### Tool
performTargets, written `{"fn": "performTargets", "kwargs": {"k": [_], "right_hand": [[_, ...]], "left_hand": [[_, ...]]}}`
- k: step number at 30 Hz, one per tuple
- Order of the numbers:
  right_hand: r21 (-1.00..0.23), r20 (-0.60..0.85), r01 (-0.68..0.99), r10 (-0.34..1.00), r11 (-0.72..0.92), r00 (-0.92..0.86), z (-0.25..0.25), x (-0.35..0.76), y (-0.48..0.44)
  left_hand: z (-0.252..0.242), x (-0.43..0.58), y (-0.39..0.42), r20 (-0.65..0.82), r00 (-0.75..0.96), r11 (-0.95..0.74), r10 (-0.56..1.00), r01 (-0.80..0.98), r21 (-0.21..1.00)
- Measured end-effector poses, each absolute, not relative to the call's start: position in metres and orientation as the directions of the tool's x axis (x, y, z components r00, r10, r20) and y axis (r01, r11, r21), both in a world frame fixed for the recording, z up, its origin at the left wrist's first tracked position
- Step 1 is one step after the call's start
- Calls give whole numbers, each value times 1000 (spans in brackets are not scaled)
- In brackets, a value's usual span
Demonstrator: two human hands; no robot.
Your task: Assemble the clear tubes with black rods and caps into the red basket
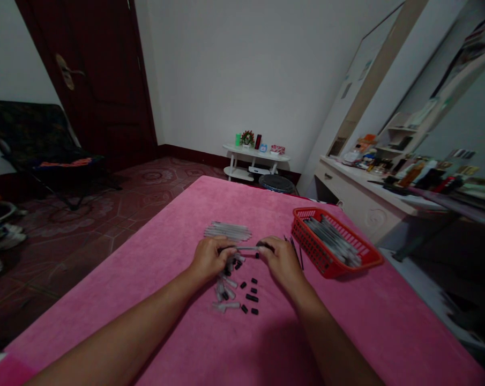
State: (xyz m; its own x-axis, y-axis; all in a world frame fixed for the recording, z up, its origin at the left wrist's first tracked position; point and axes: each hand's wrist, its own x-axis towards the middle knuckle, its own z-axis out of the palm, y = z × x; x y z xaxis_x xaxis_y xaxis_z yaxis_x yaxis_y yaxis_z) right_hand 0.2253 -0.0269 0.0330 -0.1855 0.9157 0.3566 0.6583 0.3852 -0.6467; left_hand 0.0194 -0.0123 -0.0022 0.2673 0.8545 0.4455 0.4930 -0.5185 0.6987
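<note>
A slim grey pen (247,248) spans both hands. My left hand (210,258) pinches its left end, and my right hand (280,261) closes on its right end. Just beyond the hands lies a row of clear pen barrels (228,231). Clear pen caps (231,306) are heaped beside my left hand, partly hidden by it. Between my forearms are several small black plugs (252,297) scattered on the pink cloth. A few thin dark sticks (300,257), perhaps refills, lie right of my right hand.
A red plastic basket (329,269) full of pen-like sticks stands to the right on the pink-covered surface (165,236). Farther right is a dressing table (363,185) crowded with bottles. A small white stand (255,154) and a folding chair (45,145) are beyond.
</note>
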Motion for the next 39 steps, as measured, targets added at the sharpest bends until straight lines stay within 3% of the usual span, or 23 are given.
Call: {"fn": "performTargets", "kwargs": {"k": [6, 12, 15, 18, 20, 24, 28, 31, 35, 39], "right_hand": [[-796, 216, 555, 970, 241, -111, 28, 224, -25], [-943, -65, 329, 995, -39, -69, 27, 226, -25], [-964, -204, 197, 972, -179, -116, 31, 227, -27], [-965, -247, 119, 962, -233, -119, 37, 225, -29], [-979, -184, 103, 980, -176, -75, 45, 225, -30], [-980, 84, 193, 984, 53, 156, 70, 246, -29], [-892, 393, 417, 758, 176, 521, 93, 301, -29], [-710, 578, 704, 561, -11, 593, 95, 343, -32], [-583, 615, 770, 480, -259, 626, 80, 374, -34], [-467, 723, 855, 459, -226, 517, 76, 370, -33]], "left_hand": [[-2, 20, -17, 548, 233, -572, 803, 557, 602], [-3, 16, -17, 604, 314, -638, 732, 626, 448], [-2, 15, -16, 631, 341, -669, 697, 627, 399], [0, 17, -16, 637, 329, -673, 697, 608, 421], [3, 19, -15, 642, 293, -671, 709, 560, 485], [3, 19, -9, 641, 159, -633, 751, 451, 629], [-8, 10, 4, 606, 83, -555, 791, 515, 654], [-14, 3, 13, 598, 141, -541, 789, 620, 568], [-16, 1, 17, 568, 273, -577, 776, 672, 465], [-16, 3, 18, 561, 329, -605, 759, 674, 423]]}}
